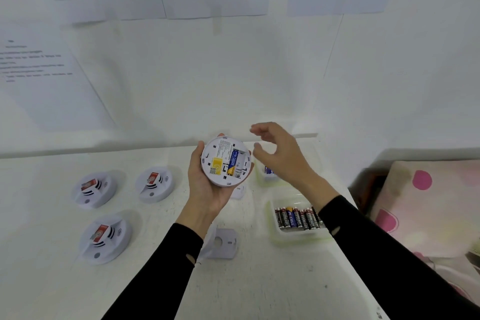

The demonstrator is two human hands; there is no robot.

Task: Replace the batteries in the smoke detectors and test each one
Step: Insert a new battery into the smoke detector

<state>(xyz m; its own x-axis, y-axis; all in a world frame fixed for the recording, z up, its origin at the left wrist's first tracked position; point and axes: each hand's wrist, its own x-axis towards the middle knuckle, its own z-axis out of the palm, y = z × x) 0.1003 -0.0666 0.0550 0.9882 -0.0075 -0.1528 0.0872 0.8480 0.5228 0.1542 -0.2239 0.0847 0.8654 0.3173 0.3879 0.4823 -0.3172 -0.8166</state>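
My left hand (205, 187) holds a round white smoke detector (225, 161) with its back towards me, above the table. Its battery bay is uncovered and one blue and yellow battery (233, 161) lies in it, beside a yellow label. My right hand (280, 153) hovers just right of the detector, fingers curled apart, holding nothing. A clear tray (275, 236) with several black and blue batteries (298, 218) sits under my right forearm. Three more detectors rest face up on the table at the left (94, 188) (155, 183) (105, 238).
A white mounting plate (224, 243) lies on the table below my left wrist, and a small white cover piece (239, 191) lies under the held detector. Another clear container (268, 173) stands behind my right hand. A pink dotted cloth (426, 205) is at the right. Printed sheets hang on the wall.
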